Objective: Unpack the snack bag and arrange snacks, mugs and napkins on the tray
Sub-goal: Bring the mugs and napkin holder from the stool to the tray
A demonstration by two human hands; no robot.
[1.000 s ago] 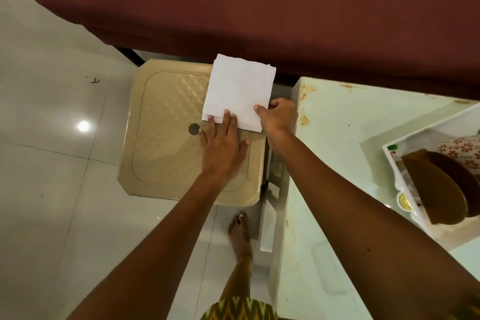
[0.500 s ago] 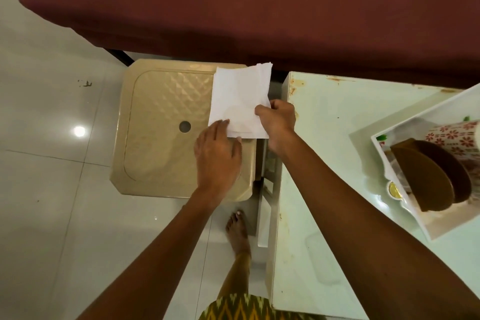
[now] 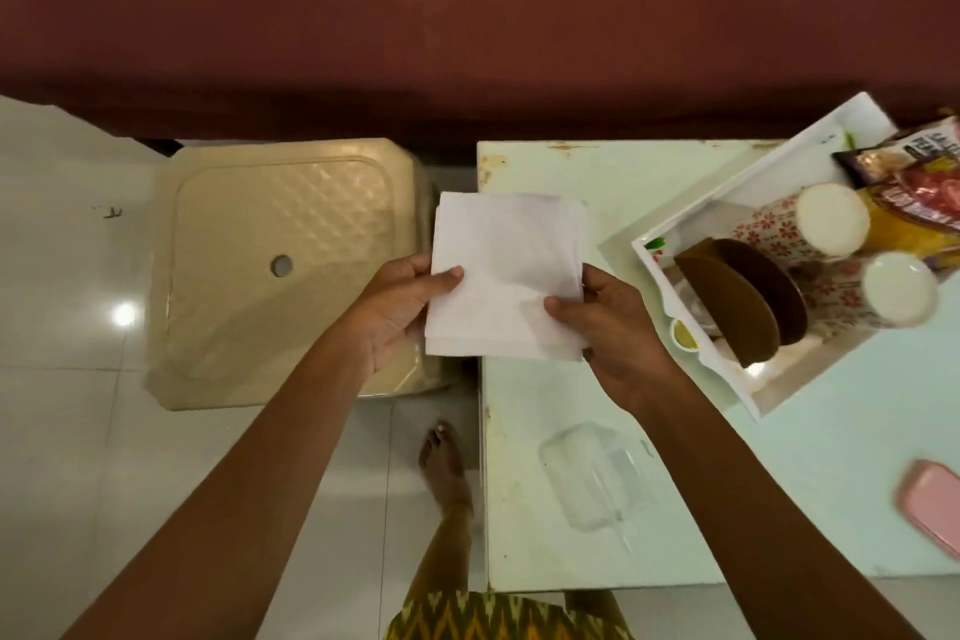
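We held the folded napkins (image 3: 506,276) in the air over the gap between the stool (image 3: 285,265) and the tabletop (image 3: 597,457), our left hand (image 3: 400,312) pinching the left edge and our right hand (image 3: 608,322) pinching the right, thumbs on top. We judged the stack light, soft and floppy, liable to fan apart, so a hold on opposite edges suited it. To the right the white tray (image 3: 691,218) carried two floral mugs (image 3: 831,218) lying on their sides, brown plates (image 3: 743,296) leaning on edge, and snack packets (image 3: 914,182) at its far end.
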